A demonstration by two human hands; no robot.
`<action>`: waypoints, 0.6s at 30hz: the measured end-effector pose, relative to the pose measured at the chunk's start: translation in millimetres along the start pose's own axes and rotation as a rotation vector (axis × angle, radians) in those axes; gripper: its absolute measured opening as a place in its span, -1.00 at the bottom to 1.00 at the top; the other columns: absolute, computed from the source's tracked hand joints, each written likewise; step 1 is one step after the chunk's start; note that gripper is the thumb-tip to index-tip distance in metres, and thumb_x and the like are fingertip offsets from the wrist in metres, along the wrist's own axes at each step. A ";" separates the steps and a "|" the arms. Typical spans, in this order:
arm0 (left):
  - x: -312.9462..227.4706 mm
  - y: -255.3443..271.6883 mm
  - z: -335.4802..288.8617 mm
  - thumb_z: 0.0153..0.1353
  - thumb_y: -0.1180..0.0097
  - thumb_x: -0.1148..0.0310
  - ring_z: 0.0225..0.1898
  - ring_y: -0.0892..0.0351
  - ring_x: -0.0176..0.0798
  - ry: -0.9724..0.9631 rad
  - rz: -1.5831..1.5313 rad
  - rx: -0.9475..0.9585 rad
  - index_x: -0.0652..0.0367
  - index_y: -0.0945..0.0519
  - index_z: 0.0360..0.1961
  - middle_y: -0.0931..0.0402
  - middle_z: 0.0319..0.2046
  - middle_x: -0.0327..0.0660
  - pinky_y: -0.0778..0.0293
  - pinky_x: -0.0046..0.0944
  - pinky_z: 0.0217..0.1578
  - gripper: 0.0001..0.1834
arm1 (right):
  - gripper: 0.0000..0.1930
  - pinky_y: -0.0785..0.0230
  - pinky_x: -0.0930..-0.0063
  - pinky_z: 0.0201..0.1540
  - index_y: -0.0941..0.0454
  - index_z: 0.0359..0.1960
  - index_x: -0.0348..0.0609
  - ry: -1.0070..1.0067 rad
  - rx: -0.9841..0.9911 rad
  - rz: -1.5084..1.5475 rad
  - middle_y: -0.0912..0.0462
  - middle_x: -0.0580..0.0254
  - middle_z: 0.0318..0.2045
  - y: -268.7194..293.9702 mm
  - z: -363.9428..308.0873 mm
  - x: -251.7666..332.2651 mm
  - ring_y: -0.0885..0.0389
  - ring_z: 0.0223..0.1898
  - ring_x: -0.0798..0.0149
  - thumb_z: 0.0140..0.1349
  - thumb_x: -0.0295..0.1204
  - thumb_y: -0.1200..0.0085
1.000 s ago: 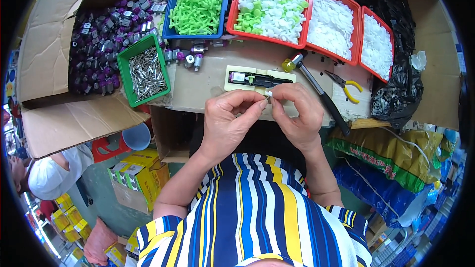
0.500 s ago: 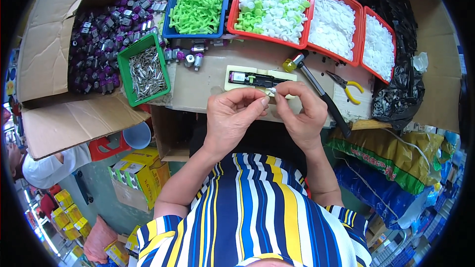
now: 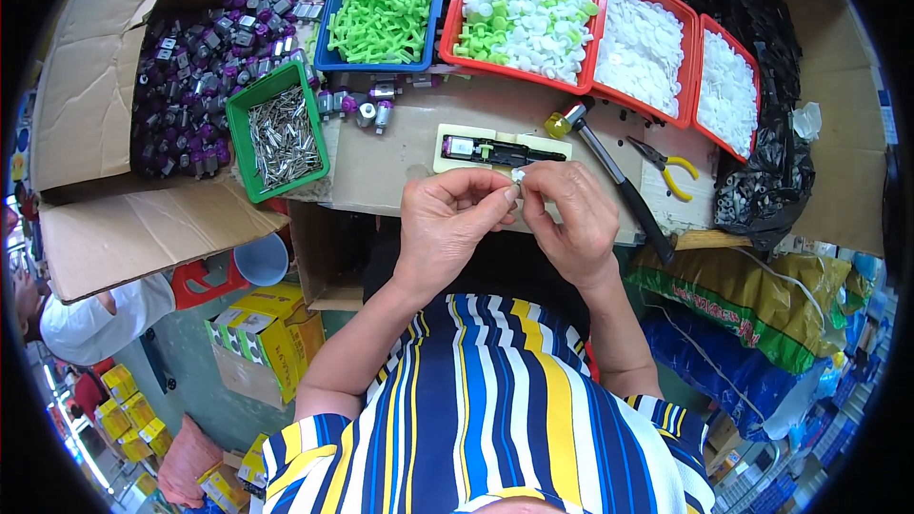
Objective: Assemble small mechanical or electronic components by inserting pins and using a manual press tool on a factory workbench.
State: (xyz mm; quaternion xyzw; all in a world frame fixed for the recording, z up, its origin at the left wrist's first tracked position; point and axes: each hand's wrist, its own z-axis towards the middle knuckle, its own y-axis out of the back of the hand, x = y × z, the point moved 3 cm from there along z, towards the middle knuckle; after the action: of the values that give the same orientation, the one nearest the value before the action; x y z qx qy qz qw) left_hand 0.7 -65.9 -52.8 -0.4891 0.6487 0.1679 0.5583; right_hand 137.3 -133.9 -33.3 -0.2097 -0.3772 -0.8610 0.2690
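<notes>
In front of my chest, both hands meet at the fingertips, just off the near edge of the work surface. My right hand (image 3: 573, 224) is closed in a pinch on a small white plastic part (image 3: 518, 174). Thumb and forefinger of my left hand (image 3: 447, 228) are pressed together right beside it; what they hold is too small to make out. Just beyond the fingers lies a cream holder block (image 3: 452, 165) with a long black plastic housing (image 3: 533, 154) in it. A small silver motor (image 3: 461, 147) with a purple end and a bright green piece (image 3: 486, 151) sit inside the housing.
A hammer (image 3: 609, 157) and yellow-handled pliers (image 3: 678, 176) lie to the right. Behind stand a blue tray (image 3: 328, 65) of green parts and red trays (image 3: 519, 79) of white parts. At left are a green bin (image 3: 249, 171) of metal pins and a carton (image 3: 86, 86) of motors.
My right hand has shifted slightly left, closer to my left hand, and its fingers have turned. The white part now shows between the fingertips. My left hand has hardly moved.
</notes>
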 end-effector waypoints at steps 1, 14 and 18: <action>0.8 0.9 0.6 0.24 -0.25 0.53 -0.41 -0.65 -0.43 -0.001 -0.002 -0.002 0.36 -0.68 -0.22 -0.67 -0.40 -0.18 -0.59 -0.47 -0.35 -0.87 | -0.72 -0.52 0.37 -0.29 -0.55 -0.32 -0.30 0.009 0.003 -0.010 -0.65 0.06 -0.39 -0.4 0.2 0.6 -0.66 -0.38 0.08 -0.11 -0.79 -0.24; -1.6 -3.6 2.8 0.22 -0.27 0.51 -0.45 -0.66 -0.40 0.027 -0.018 0.027 0.34 -0.68 -0.24 -0.67 -0.42 -0.17 -0.56 -0.47 -0.42 -0.87 | -0.90 -0.50 0.63 -0.24 -0.59 -0.23 -0.39 -0.768 0.017 0.663 -0.67 0.26 -0.33 0.9 -13.2 -18.9 -0.63 -0.32 0.49 0.26 -0.61 -0.18; -1.6 -4.2 3.3 0.21 -0.28 0.51 -0.45 -0.66 -0.39 0.030 0.006 0.029 0.33 -0.69 -0.25 -0.67 -0.43 -0.17 -0.56 -0.47 -0.43 -0.88 | -0.89 -0.50 0.65 -0.23 -0.59 -0.23 -0.40 -0.759 0.017 0.721 -0.67 0.24 -0.33 0.0 -14.1 -19.8 -0.64 -0.31 0.49 0.25 -0.60 -0.19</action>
State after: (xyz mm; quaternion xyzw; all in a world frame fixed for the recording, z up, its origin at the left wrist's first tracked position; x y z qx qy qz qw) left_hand 5.9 -64.6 -51.0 -0.4814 0.6610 0.1529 0.5549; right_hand 150.3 -138.6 -53.3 -0.6214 -0.3590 -0.5740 0.3943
